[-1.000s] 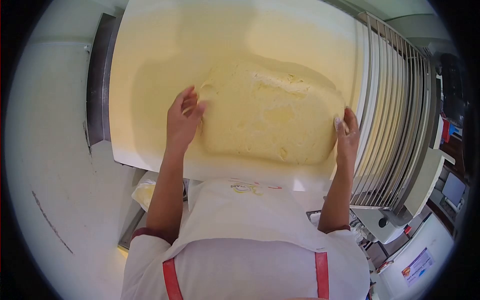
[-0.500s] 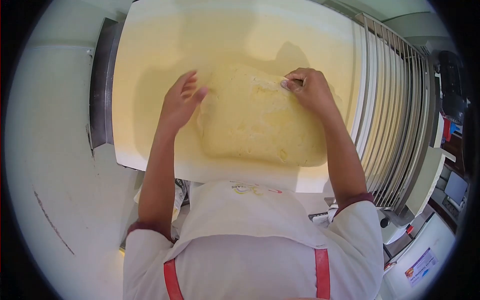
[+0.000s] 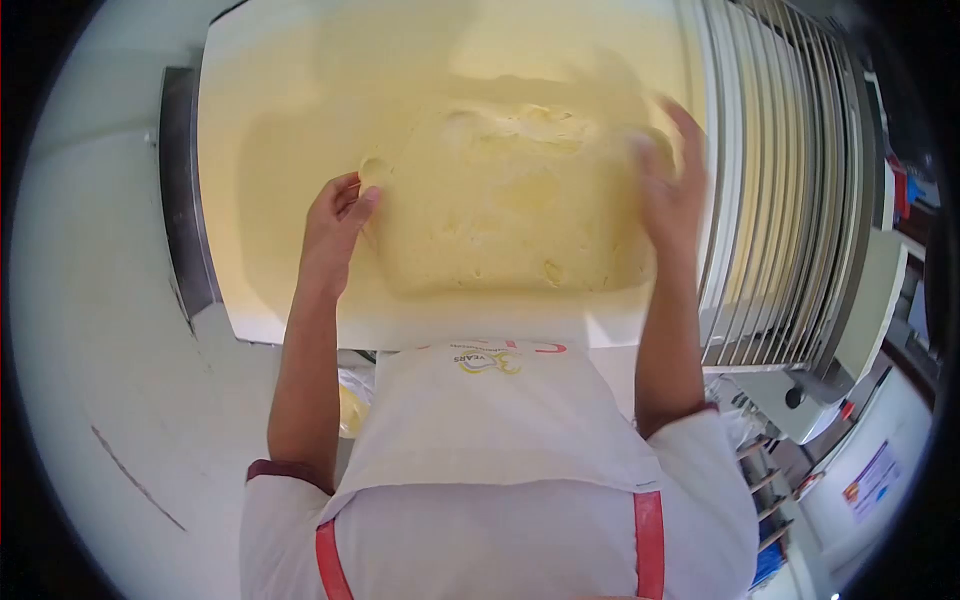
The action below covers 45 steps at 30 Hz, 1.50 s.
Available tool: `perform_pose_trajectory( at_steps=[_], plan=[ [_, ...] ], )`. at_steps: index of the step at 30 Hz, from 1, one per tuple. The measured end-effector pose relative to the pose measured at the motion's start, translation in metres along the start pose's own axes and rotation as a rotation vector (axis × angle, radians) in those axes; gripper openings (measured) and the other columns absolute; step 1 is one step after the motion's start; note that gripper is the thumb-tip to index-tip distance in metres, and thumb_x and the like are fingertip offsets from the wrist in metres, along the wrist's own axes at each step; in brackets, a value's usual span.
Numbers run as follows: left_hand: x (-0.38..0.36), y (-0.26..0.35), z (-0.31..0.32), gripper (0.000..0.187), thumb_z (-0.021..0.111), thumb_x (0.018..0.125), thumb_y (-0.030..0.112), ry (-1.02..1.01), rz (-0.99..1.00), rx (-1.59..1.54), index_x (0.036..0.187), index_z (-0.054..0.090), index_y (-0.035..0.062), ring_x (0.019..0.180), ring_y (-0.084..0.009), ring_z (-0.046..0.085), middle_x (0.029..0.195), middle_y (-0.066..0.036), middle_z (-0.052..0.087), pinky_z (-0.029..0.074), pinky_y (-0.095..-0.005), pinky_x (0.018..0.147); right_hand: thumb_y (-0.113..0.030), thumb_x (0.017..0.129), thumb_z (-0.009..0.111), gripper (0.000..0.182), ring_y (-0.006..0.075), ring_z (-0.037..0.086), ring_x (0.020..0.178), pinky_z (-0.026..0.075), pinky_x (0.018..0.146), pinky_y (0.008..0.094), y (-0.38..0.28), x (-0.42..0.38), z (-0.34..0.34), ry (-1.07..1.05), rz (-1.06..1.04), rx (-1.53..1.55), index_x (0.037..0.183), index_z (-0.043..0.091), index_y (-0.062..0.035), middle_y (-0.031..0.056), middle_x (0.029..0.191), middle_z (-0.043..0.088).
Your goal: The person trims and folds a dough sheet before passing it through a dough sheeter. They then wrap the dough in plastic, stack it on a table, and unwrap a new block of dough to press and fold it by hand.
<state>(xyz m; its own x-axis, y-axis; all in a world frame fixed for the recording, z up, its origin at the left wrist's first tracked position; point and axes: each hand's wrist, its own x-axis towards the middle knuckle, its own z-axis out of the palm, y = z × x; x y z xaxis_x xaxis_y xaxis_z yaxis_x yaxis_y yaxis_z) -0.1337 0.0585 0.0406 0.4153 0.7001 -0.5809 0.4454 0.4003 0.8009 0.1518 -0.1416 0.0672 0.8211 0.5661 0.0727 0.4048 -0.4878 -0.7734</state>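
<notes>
A wide slab of pale yellow dough (image 3: 525, 220) lies on the floured white worktop, its top dimpled and torn in places near the far edge. At its left side my left hand (image 3: 335, 225) is closed, with thumb and fingers pinching a small rounded flap of the dough's edge. On the opposite side, my right hand (image 3: 675, 190) is smeared by motion, its fingers apart beside the dough's right edge.
A rack of metal bars (image 3: 770, 190) borders the worktop (image 3: 270, 60) on the right. A dark metal panel (image 3: 188, 190) stands along the left edge. My white apron (image 3: 480, 400) reaches the front edge.
My left hand has come onto the dough's left edge and pinched it. The right hand has let go of the far right corner and moved outward to the right. The view has shifted slightly.
</notes>
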Motion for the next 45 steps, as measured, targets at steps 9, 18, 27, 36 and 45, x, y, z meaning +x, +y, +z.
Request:
perform_pose_trajectory(
  at_steps=[9, 18, 27, 36, 45],
  plan=[
    [0.010, 0.032, 0.015, 0.070, 0.080, 0.077, 0.029, -0.260, -0.237, -0.147, 0.127, 0.046, -0.0067, 0.103, -0.0225, 0.062, 0.117, -0.017, 0.059, 0.051, -0.0344, 0.088, -0.041, 0.093, 0.058, 0.055, 0.0241, 0.058, 0.111, 0.045, 0.095, 0.0320, 0.056, -0.006, -0.043, -0.382, 0.795, 0.714, 0.128, 0.053, 0.0012, 0.0164, 0.117, 0.062],
    [-0.013, 0.002, 0.019, 0.080, 0.083, 0.073, 0.020, -0.114, -0.064, -0.253, 0.136, 0.041, -0.0054, 0.111, -0.0247, 0.059, 0.118, -0.017, 0.060, 0.051, -0.0358, 0.091, -0.029, 0.070, 0.082, 0.076, 0.0250, 0.058, 0.109, 0.046, 0.095, 0.0340, 0.046, -0.044, -0.028, -0.219, 0.422, 0.607, 0.130, 0.050, 0.0025, 0.0143, 0.115, 0.061],
    [0.022, -0.004, -0.056, 0.061, 0.079, 0.078, 0.020, -0.035, -0.036, -0.212, 0.125, 0.048, -0.0037, 0.103, -0.0221, 0.062, 0.114, -0.016, 0.061, 0.052, -0.0338, 0.088, -0.014, 0.082, 0.072, 0.060, 0.0220, 0.059, 0.107, 0.046, 0.092, 0.0304, 0.026, -0.023, 0.016, -0.286, 0.479, 0.509, 0.134, 0.047, 0.0021, 0.0164, 0.118, 0.061],
    [0.050, 0.080, -0.031, 0.051, 0.064, 0.089, 0.024, 0.002, 0.905, 0.579, 0.134, 0.047, 0.0057, 0.130, -0.0322, 0.044, 0.138, -0.013, 0.049, 0.034, -0.0424, 0.108, -0.034, 0.089, 0.058, 0.069, 0.0377, 0.026, 0.140, 0.019, 0.115, 0.0498, -0.109, -0.017, 0.137, -0.328, -0.557, -0.366, 0.144, 0.033, -0.0013, 0.0235, 0.148, 0.033],
    [0.104, 0.057, -0.007, 0.048, 0.041, 0.096, 0.029, -0.056, 0.939, 0.926, 0.141, 0.043, 0.0132, 0.144, -0.0316, 0.022, 0.151, -0.010, 0.036, 0.013, -0.0521, 0.117, -0.057, 0.085, 0.051, 0.077, 0.0387, 0.021, 0.139, 0.005, 0.114, 0.0598, -0.110, 0.005, 0.251, -0.497, -0.771, -0.462, 0.145, 0.032, -0.0133, 0.0168, 0.150, 0.032]
  ],
)
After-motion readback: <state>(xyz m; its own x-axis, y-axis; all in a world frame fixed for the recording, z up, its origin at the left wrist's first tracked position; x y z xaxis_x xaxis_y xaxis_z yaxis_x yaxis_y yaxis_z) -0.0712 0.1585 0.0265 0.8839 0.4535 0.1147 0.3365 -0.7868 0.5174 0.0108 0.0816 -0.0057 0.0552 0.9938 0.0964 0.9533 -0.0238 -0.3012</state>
